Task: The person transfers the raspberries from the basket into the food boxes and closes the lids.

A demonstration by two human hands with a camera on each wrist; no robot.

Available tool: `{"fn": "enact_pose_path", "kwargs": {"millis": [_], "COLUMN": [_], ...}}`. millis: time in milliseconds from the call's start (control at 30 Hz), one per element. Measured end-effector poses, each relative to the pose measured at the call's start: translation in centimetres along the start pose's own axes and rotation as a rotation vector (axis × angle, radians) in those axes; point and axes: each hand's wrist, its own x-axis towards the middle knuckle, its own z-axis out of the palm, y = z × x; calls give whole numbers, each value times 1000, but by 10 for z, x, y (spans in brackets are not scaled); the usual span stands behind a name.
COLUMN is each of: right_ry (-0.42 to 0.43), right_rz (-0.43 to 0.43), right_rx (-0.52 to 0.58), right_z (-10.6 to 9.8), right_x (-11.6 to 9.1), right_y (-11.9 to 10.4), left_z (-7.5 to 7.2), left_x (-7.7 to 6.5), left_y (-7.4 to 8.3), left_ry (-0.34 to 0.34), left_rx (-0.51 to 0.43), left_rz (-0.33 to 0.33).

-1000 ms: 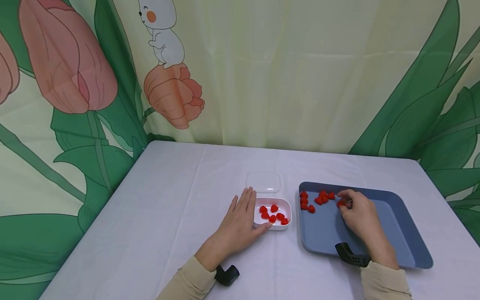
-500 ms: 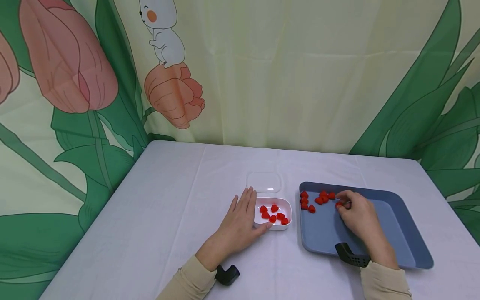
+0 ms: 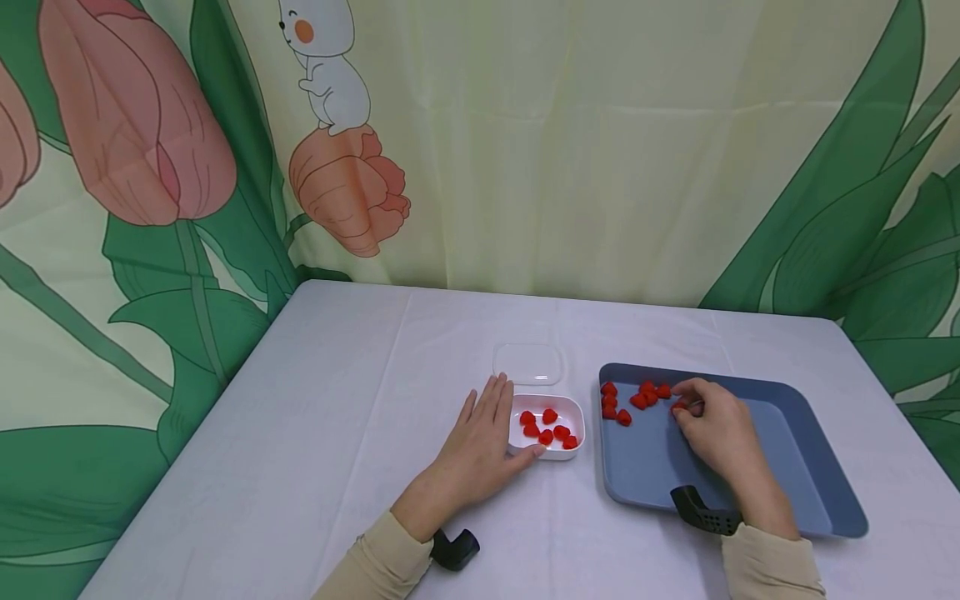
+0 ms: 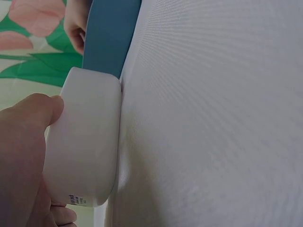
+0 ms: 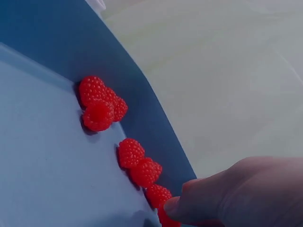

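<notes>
My left hand (image 3: 476, 454) rests against the left side of a small white box (image 3: 561, 455), fingers straight, thumb at its near rim. In the left wrist view the thumb (image 4: 49, 109) touches the top of the box wall (image 4: 85, 137). Several red raspberries (image 3: 545, 437) lie inside the box. Over the blue tray (image 3: 645, 467), my right hand (image 3: 723, 433) pinches one raspberry (image 5: 168, 218) between thumb and fingers, close to the far wall. More raspberries (image 5: 131, 152) lie along that wall and in the tray's far left corner, left of the hand.
A clear plastic lid (image 3: 527, 365) lies on the white tablecloth (image 3: 360, 400) behind the box. The tray stands right of the box with a narrow gap between them. A printed curtain (image 3: 570, 167) hangs behind the table.
My right hand's fingertips have shifted very slightly left with the raspberry. The left hand and the box stay in place.
</notes>
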Motion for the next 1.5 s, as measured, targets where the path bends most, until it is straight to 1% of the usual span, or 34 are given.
{"fn": "enact_pose_path", "kwargs": {"millis": [300, 533, 767, 1067, 1233, 1500], "right_ry": [53, 66, 61, 97, 114, 90], "right_rz": [-28, -63, -55, -86, -90, -96], "right_rx": [-1, 18, 27, 60, 66, 87], "right_z": [-2, -8, -11, -14, -18, -20], "right_x": [-1, -1, -2, -4, -5, -8], "right_y": [-5, -11, -17, -24, -30, -38], "left_z": [0, 0, 1, 0, 0, 1], "left_x": [0, 0, 1, 1, 2, 1], "left_y": [0, 0, -1, 0, 0, 0], "left_ry": [-5, 3, 5, -9, 3, -6], "left_rx": [0, -2, 6, 5, -2, 10], "left_rz": [-4, -1, 1, -8, 0, -7]}}
